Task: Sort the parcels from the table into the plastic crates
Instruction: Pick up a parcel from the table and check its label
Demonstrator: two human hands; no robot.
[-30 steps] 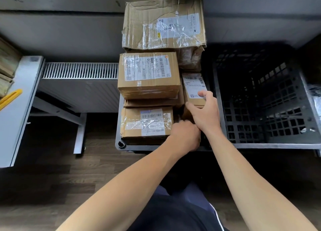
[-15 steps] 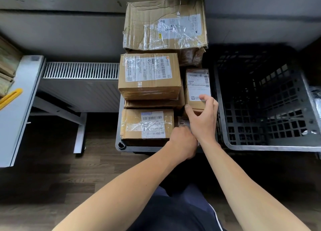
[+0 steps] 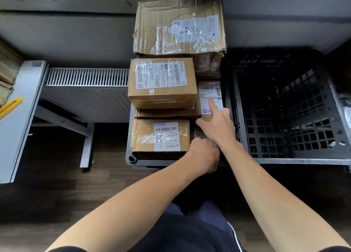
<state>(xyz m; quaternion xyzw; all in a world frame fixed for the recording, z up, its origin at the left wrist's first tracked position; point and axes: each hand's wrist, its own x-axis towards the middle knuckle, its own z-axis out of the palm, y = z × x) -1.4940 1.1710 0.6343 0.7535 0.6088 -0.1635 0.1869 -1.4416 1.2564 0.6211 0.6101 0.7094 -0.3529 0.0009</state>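
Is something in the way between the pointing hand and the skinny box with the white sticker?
No, nothing visible. The right hand rests on the narrow parcel, forefinger on its label.

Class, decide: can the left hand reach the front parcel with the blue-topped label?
Probably yes: the left hand sits right beside the front parcel, whose top is uncovered; nothing lies between them.

Soft, even light from above and far side, scene moderately bright. Glare patches on tape of top parcel [image 3: 182, 33]. Inside of black crate [image 3: 284, 109] sunk in shadow, detail lost. Floor [image 3: 57, 194] dim. Wide-angle bowing at edges; centre sharp.
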